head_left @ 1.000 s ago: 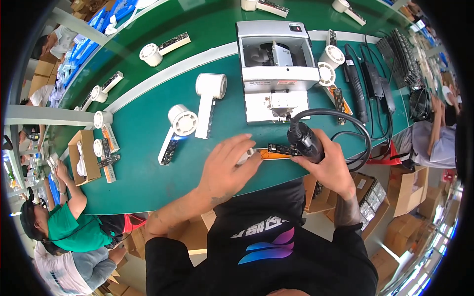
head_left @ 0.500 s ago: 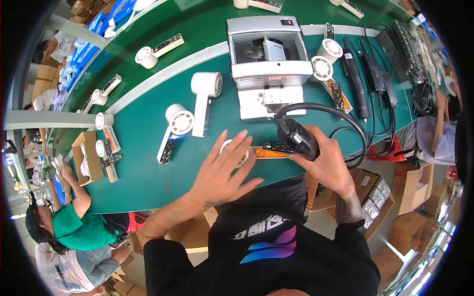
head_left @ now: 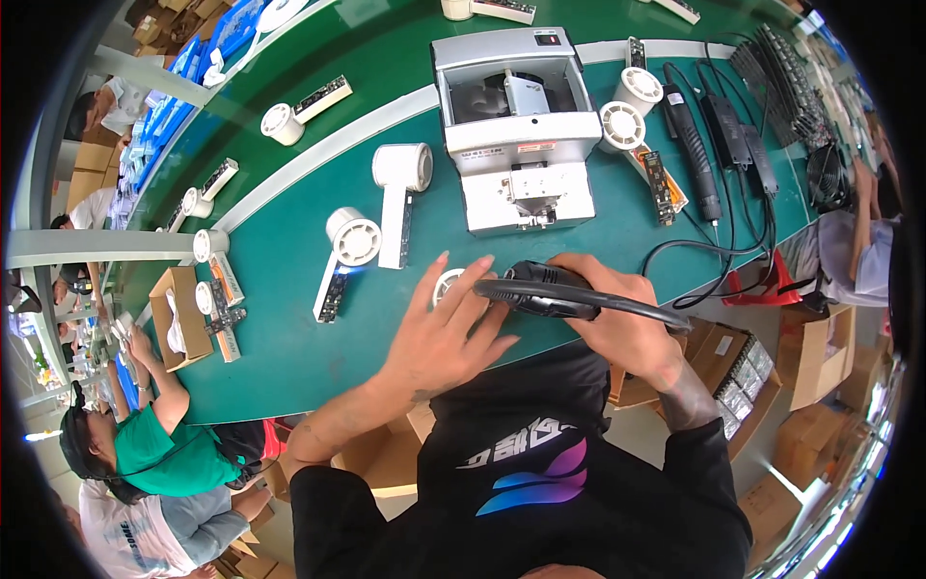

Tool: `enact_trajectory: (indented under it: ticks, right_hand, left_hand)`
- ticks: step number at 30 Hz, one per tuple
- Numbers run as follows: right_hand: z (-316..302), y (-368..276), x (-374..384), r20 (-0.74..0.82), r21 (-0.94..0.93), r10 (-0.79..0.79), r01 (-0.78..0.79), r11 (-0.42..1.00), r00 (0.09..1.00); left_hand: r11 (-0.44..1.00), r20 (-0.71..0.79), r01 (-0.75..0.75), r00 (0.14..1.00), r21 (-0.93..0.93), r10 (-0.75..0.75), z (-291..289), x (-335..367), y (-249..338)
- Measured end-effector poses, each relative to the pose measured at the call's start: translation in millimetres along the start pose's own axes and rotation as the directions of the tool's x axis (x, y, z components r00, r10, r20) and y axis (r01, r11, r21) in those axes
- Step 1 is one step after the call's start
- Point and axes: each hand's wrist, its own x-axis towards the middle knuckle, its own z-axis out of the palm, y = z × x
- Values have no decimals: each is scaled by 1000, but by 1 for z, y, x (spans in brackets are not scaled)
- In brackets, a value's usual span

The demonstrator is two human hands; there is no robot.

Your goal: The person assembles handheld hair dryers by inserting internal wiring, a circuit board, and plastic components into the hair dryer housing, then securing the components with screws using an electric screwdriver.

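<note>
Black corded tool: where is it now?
In the head view, the black corded tool is right of centre, held in the right hand by the near edge of the green bench, beside the left hand.

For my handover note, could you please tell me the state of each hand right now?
Left hand: open, spread over a white round part; contact cannot be told.
Right hand: closed around a black corded tool.
</note>
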Motion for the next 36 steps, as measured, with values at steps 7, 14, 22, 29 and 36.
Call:
enact_trajectory:
  ticks: [7,14,22,29,36]
  right_hand:
    - [5,3,-5,-23,-13,-48,48,999,999]
    - [7,4,-4,-16,-39,-100,99,994,995]
    - [0,3,-1,60,63,22,-26,998,998]
    - [-5,2,-6,97,-25,88,-86,996,991]
    - [-11,11,11,174,40,280,-291,956,944]
  left_hand:
    - [975,-74,56,995,-214,-73,-3,0,-3]
    - [937,-82,42,994,-345,-75,-2,4,-13]
    - [948,52,189,982,-255,-182,-4,8,-10]
    - [987,73,154,986,-53,-150,-9,8,4]
    - [974,-44,136,988,-180,-147,3,12,-10]
